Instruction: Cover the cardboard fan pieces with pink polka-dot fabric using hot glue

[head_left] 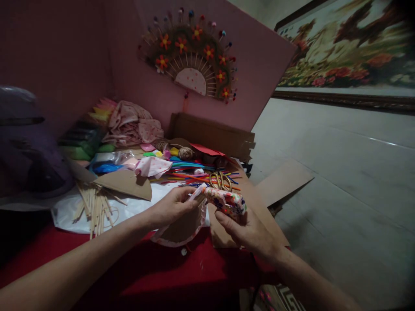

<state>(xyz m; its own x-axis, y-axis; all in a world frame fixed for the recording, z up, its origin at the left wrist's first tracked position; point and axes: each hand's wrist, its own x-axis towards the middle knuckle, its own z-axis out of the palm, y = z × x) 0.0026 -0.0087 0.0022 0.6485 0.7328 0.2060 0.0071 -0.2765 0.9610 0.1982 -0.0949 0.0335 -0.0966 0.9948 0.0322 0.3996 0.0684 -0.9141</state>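
Note:
My left hand pinches the upper edge of a half-round cardboard piece that has pink dotted fabric along its rim. My right hand is closed around a floral-patterned tool, probably a glue gun, whose tip points at that edge near my left fingers. Both hands hover over a red table at its front.
Gold-handled scissors lie just behind the hands among coloured sticks. Wooden sticks, a cardboard wedge, pink fabric and clay blocks fill the back left. A decorated fan hangs on the pink board. Cardboard sheets lie right.

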